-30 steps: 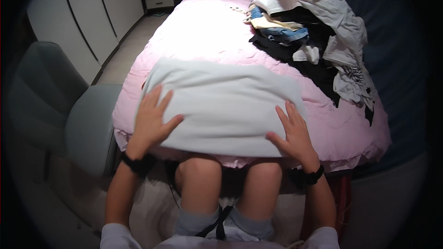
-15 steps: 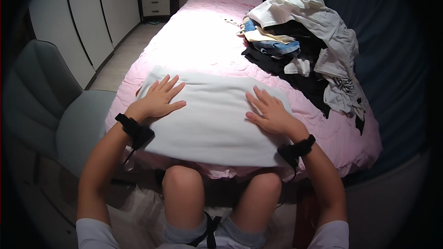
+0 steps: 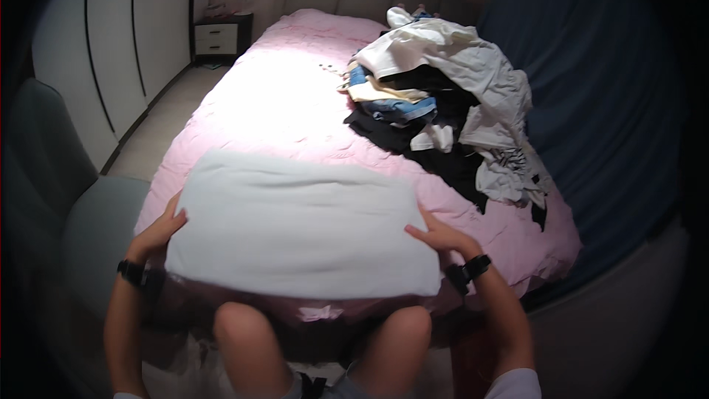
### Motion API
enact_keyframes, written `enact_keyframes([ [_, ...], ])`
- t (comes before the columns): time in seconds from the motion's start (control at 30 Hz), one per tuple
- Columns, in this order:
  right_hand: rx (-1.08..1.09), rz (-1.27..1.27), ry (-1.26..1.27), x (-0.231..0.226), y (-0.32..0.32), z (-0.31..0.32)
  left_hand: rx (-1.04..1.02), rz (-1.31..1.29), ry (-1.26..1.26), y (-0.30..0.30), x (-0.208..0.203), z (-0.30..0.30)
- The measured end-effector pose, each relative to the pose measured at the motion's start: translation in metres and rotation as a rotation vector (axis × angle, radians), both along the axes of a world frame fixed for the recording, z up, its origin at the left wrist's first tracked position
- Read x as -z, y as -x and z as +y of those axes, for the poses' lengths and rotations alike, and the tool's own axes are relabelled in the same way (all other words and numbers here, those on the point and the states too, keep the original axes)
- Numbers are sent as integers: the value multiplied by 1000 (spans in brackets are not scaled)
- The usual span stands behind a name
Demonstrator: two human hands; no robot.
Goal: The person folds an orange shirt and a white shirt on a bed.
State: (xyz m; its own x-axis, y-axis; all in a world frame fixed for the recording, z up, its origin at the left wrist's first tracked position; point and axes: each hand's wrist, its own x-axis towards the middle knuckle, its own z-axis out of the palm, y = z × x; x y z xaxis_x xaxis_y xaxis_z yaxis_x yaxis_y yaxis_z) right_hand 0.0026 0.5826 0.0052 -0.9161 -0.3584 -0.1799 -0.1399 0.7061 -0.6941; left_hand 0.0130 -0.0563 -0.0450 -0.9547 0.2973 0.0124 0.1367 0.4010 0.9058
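A white cloth, folded into a wide, thick rectangle with soft creases across its top, lies at the near end of the bed. At its left edge is my left hand, thumb on top and the other fingers partly hidden along the side. My right hand grips the opposite edge in the same way, its thumb resting on the fabric. Each wrist wears a black strap with a small device. What kind of cloth piece it is cannot be made out.
A pink quilt covers the bed. To the right is a heap of clothes, white, black, denim blue and cream. A grey chair stands at the left, before a white wardrobe. A bedside cabinet is behind; dark blue curtain hangs right.
Both hands have moved from lying flat on top of the cloth to its left and right edges, where they now grip it. The view has shifted, so the bed appears lower and further left.
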Motion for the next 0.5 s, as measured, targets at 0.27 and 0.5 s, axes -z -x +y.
enact_keyframes([
  [0.27, 29, -257, -152, -49, 18, 35, -336, 44, -484, -22, 14, 10],
  [0.5, -6, 366, -793, -106, 130, 82, -361, -24, -695, -19, 52, -37],
])
